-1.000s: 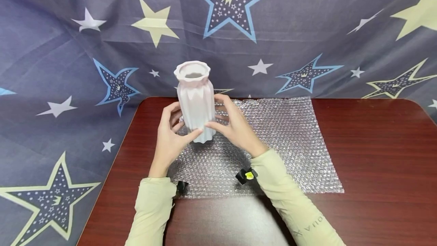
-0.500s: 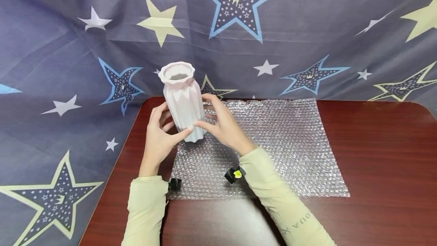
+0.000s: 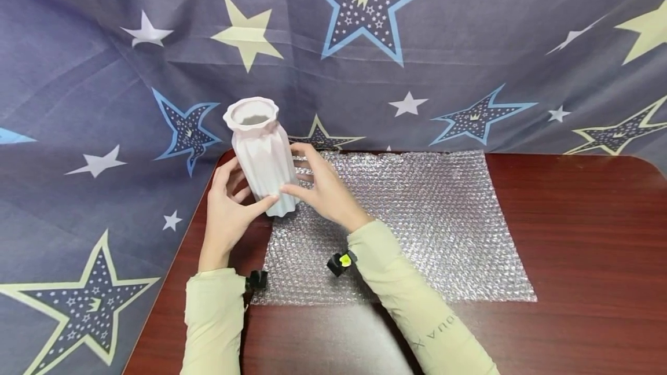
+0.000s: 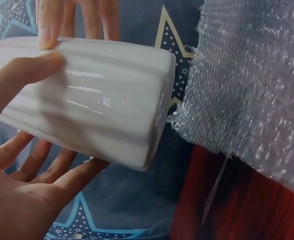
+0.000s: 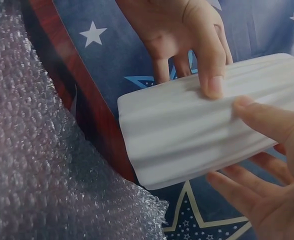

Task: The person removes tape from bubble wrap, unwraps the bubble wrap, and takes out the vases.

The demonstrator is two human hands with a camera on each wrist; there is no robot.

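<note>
A white fluted vase (image 3: 264, 158) with a wavy rim is held between both hands, its mouth tilted up and to the left. My left hand (image 3: 223, 213) grips its left side, thumb on the near face and fingers behind. From the right, my right hand (image 3: 325, 192) grips it the same way. Both thumbs lie close together on the vase (image 4: 107, 100) in the left wrist view. The vase's base hangs above the left edge of a bubble wrap sheet (image 3: 417, 230); the right wrist view shows the base apart from the bubble wrap (image 5: 47, 150).
The bubble wrap lies flat on a dark red wooden table (image 3: 589, 236). A star-patterned cloth (image 3: 333, 85) hangs right behind the table and along its left side. A small black wrist camera (image 3: 341, 262) sits at the right cuff.
Both hands have carried the vase to the left, toward the sheet's left edge, and its tilt to the left has increased. The bubble wrap has stayed in place.
</note>
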